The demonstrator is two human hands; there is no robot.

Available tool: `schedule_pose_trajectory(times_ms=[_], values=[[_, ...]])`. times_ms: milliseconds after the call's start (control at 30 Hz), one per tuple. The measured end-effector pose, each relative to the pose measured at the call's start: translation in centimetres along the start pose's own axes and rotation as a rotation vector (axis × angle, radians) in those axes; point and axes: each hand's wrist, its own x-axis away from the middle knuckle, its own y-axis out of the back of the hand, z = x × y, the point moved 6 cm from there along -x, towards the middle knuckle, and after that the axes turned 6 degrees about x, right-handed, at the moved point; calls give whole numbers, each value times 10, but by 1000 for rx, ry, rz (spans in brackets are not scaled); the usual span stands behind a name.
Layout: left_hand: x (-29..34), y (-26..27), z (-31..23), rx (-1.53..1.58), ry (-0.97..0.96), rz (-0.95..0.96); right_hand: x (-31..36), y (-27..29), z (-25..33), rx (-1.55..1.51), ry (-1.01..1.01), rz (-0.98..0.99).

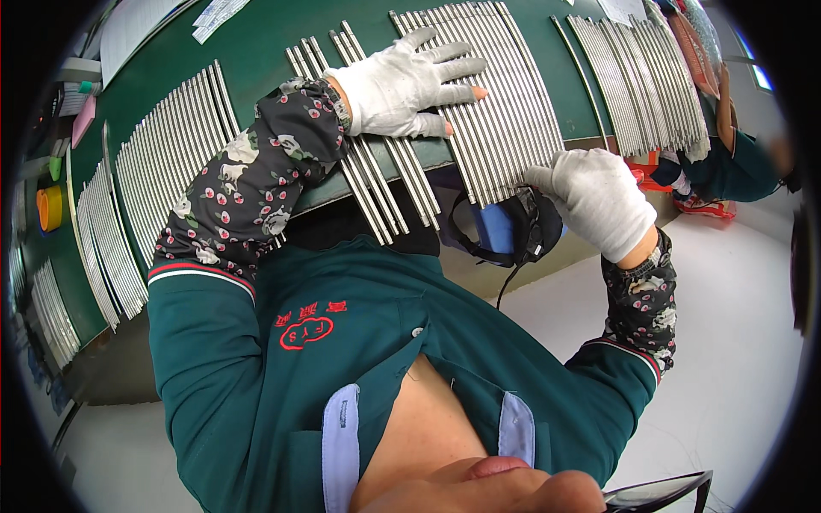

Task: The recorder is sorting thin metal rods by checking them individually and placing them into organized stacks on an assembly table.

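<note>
Green bench [256,43], pale floor [727,291] beside it: slim metal rods [506,107] under my spread left hand [412,81]; right hand [600,198] curled at bench edge, grip unclear.

We see glossy, smooth metal rods [505,94] and a smooth tabletop [263,53]; the gloves [385,92] look matt, of soft cloth, the sleeve covers [231,192] and shirt [376,295] matt cloth, the sheet [221,15] paper.

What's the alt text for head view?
A white-gloved left hand lies spread over a row of slim silvery rods on a green table; the gloved right hand is curled at the row's near right corner. More rods lie on both sides.
</note>
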Motion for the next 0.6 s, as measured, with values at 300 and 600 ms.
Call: schedule_pose_trajectory(times_ms=[300, 600], values=[[2, 1, 0, -27, 3, 13, 11, -8, 16, 156, -70, 89], [3, 1, 0, -16, -14, 1, 22, -27, 26, 130, -86, 49]])
